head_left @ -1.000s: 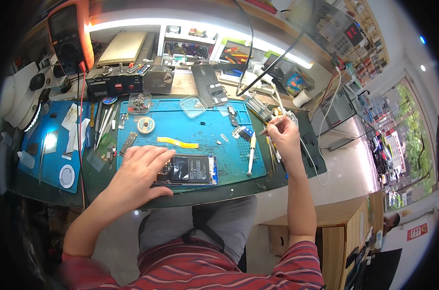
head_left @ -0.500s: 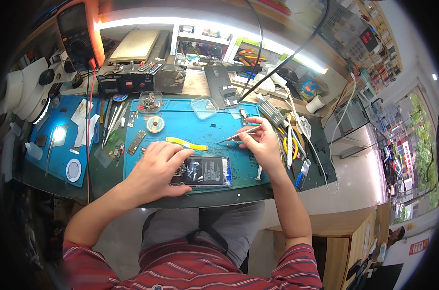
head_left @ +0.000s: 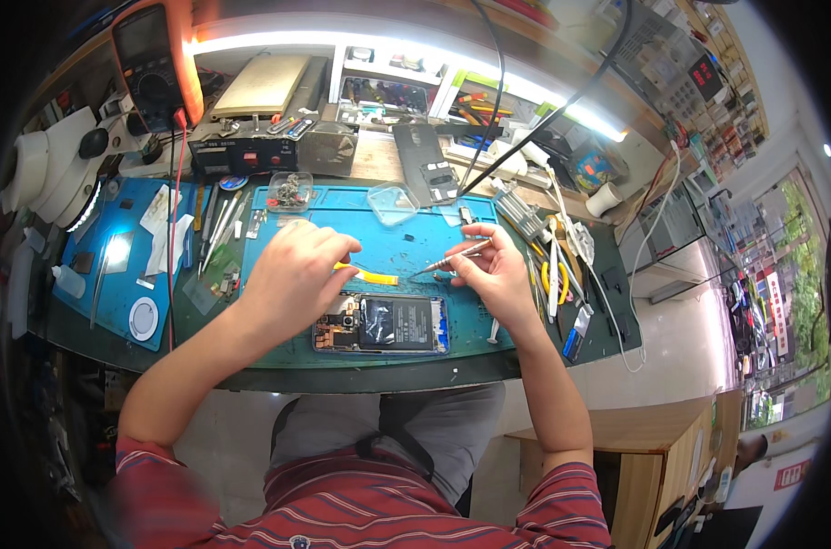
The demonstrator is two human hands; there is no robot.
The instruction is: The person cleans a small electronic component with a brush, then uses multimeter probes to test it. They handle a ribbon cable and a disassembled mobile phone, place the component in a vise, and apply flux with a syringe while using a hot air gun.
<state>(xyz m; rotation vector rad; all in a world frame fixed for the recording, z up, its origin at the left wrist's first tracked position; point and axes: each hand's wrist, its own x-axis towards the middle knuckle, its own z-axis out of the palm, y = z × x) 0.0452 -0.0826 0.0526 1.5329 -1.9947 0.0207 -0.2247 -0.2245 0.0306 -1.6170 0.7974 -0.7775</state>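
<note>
My left hand (head_left: 292, 274) hovers over the left side of the blue mat (head_left: 342, 206). Its thumb and forefinger are apart, with nothing visible in its grip. It covers the left end of a yellow flex cable (head_left: 379, 278) lying on the mat; whether it touches the cable cannot be told. Just below lies an opened phone (head_left: 399, 322), its black battery and inner parts showing. Between the fingers of my right hand (head_left: 498, 279) is a slim pointed metal tool (head_left: 452, 260), held like a pen. The tip points down-left, close to the cable's right end.
Small parts fill a clear box (head_left: 289, 192); an empty-looking clear tray (head_left: 392, 205) sits nearby. Pliers and other hand tools (head_left: 554, 274) crowd the right edge. An orange multimeter (head_left: 155, 69) and a microscope (head_left: 54, 169) stand at the left. A black cable (head_left: 562, 105) hangs overhead.
My left hand has lifted off the phone and moved up and left toward the yellow cable, uncovering the phone's left end. My right hand keeps its hold on the tool, nearly unmoved.
</note>
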